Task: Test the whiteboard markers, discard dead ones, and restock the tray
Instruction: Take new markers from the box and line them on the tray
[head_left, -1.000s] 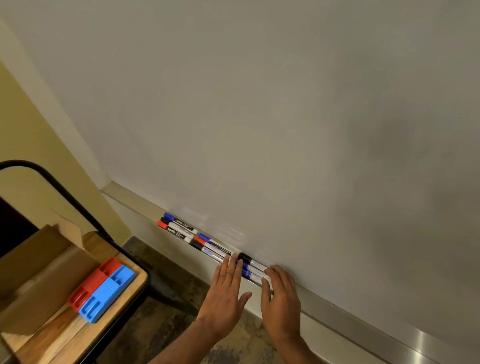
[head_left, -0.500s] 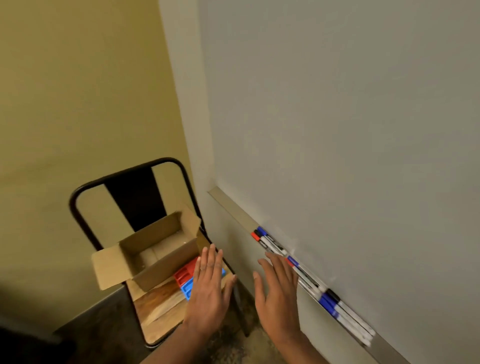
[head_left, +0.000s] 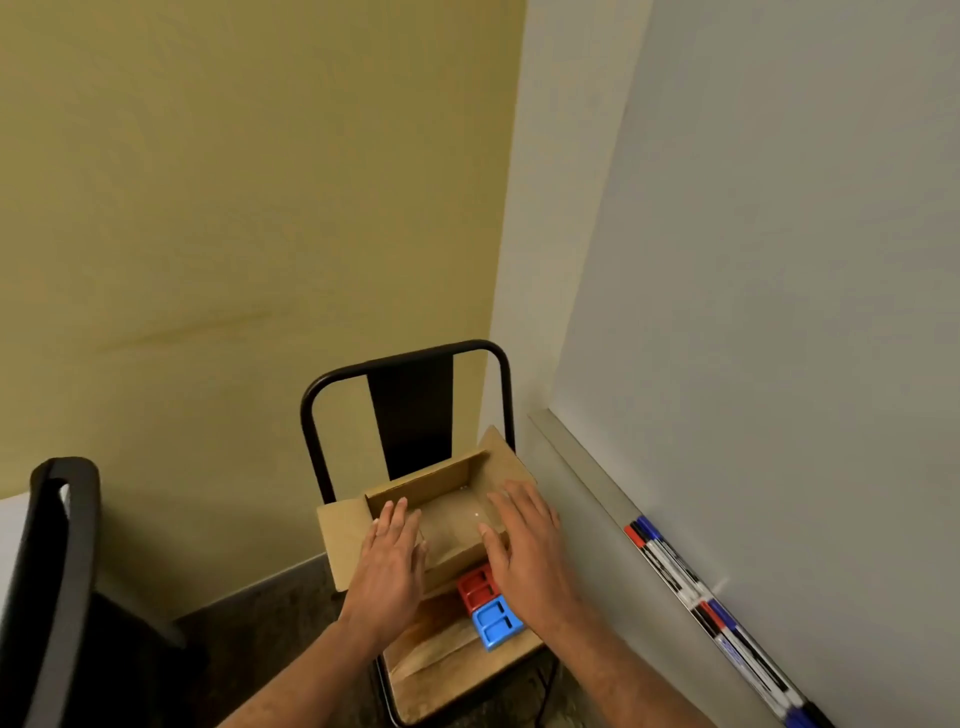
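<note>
**Hands at the box, markers waiting in the tray**

The markers (head_left: 675, 571) are laid in a row in the tray (head_left: 576, 452), the metal ledge at the foot of the whiteboard (head_left: 779, 260), at the lower right of the view. None is held, and no test stroke is seen on the visible board.

Well apart from them, to the left, an open cardboard box (head_left: 431, 480) is set on the seat of a chair (head_left: 413, 410) with a black metal back; its inside is seen as bare cardboard. The left hand (head_left: 387, 566) is spread over the box's left wall, the right hand (head_left: 524, 551) over its right wall. Both are open, fingers straight, and nothing is gripped. Whether the palms rest on the cardboard or hover just above it cannot be told from this angle. Just in front of the box, a red slotted block (head_left: 475, 584) and a blue slotted block (head_left: 493, 623) lie touching on the wooden seat.

The step in hand is judged to be the fetching of the box, most likely as a bin for dead markers, with testing not yet begun. For the next move, the fingers would need to be closed on the two side walls and the box lifted level, so that the blocks are not swept off the seat. A yellow wall (head_left: 234, 208) is seen behind.
</note>
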